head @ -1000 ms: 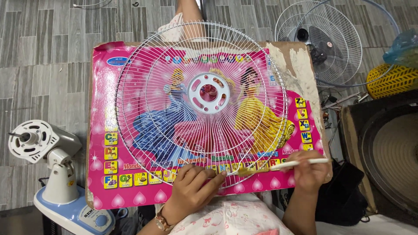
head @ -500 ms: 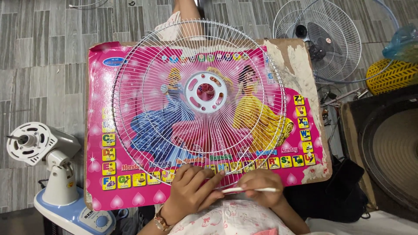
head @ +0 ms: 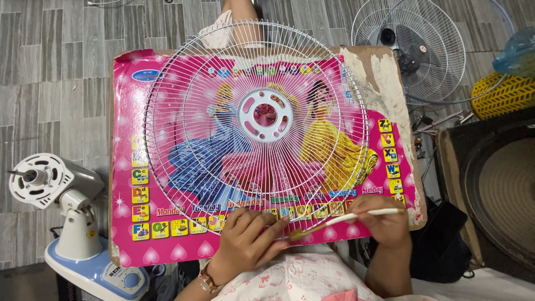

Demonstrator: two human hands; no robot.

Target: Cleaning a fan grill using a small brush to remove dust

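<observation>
A round white wire fan guard (head: 256,125) lies flat on a pink picture board (head: 128,89). My left hand (head: 248,237) grips the guard's near rim, fingers curled over the wires. My right hand (head: 382,220) holds a thin white-handled brush (head: 356,216), its darker tip resting against the rim wires just right of my left fingers. A wristwatch (head: 207,283) sits on my left wrist.
A fan motor on a white and blue stand (head: 67,212) is at the left. Another wire guard with a motor (head: 415,50) lies at the top right, beside a yellow basket (head: 501,97) and a dark round object (head: 501,189). Another person's leg (head: 239,14) shows beyond the board.
My right hand drew the brush in close to my left hand, then moved back out to the right, with the brush tip again on the rim. My left hand stayed on the guard.
</observation>
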